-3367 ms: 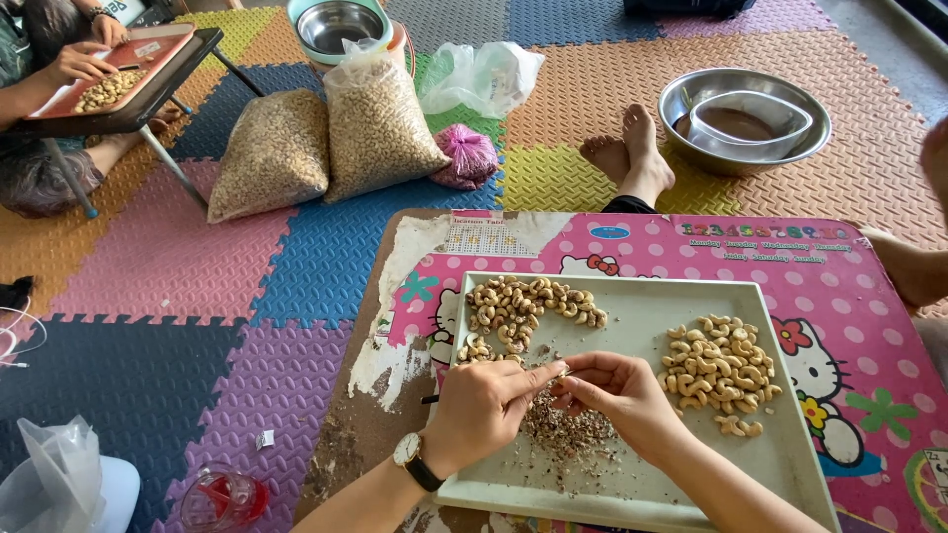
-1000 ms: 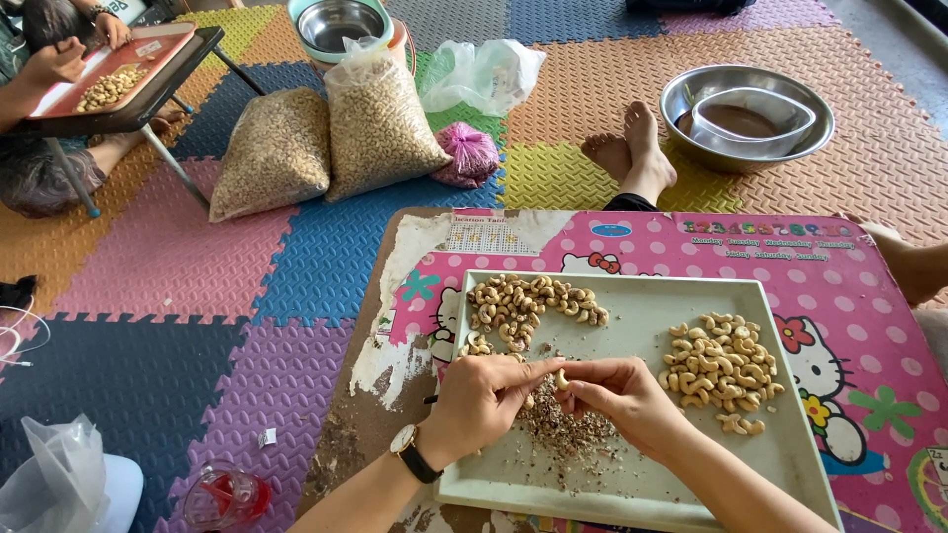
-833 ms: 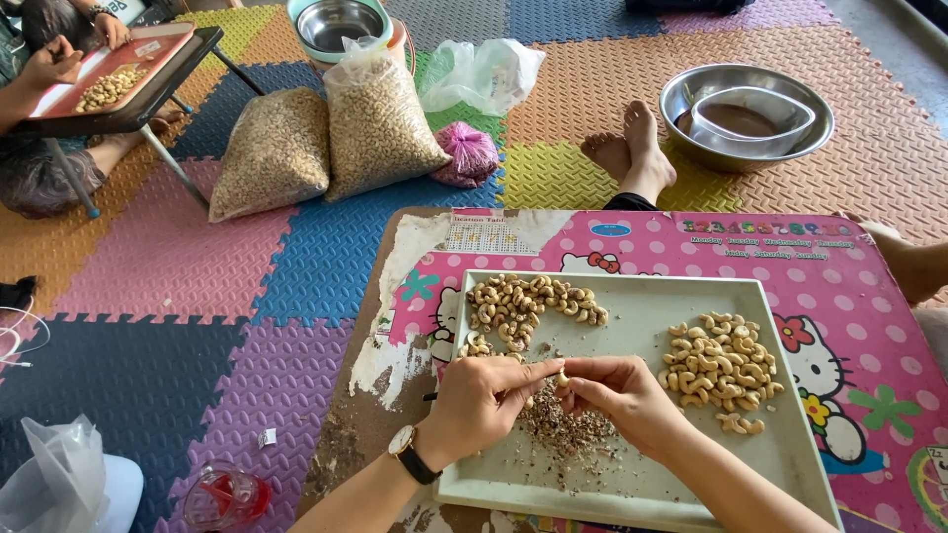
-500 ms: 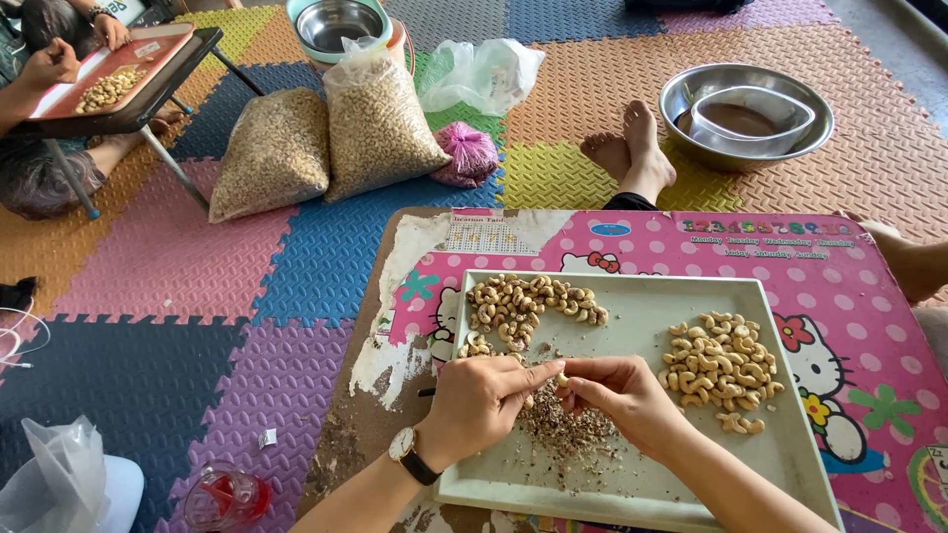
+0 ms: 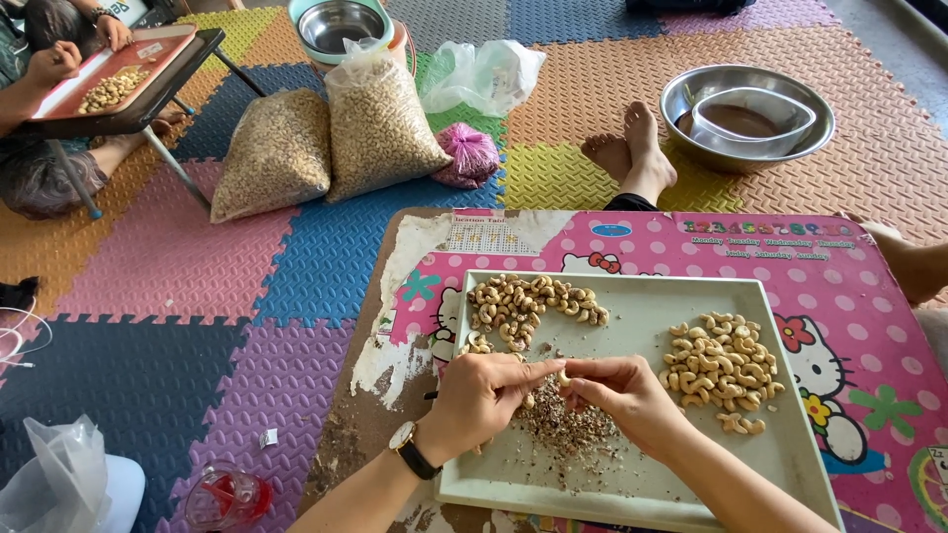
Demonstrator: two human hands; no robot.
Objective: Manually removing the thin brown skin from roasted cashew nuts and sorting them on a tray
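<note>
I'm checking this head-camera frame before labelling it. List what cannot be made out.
- Cashew: mostly covered by the fingertips of the left hand and right hand.
- Dark tool tip: the rest is hidden under the left hand.
- Steel bowl: contents unclear, too far.
- Co-worker's red tray: cut off by the top-left edge.

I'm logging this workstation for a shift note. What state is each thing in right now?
Left hand: closed, pinching a cashew.
Right hand: closed on the same cashew.
Tray: flat on the low table, holding two nut piles.
Left pile: brownish, skins on.
Right pile: pale, peeled.
Skin scraps: heaped under the hands.
Two clear bags: full, upright.
Steel bowl: a smaller container nested inside.
</note>
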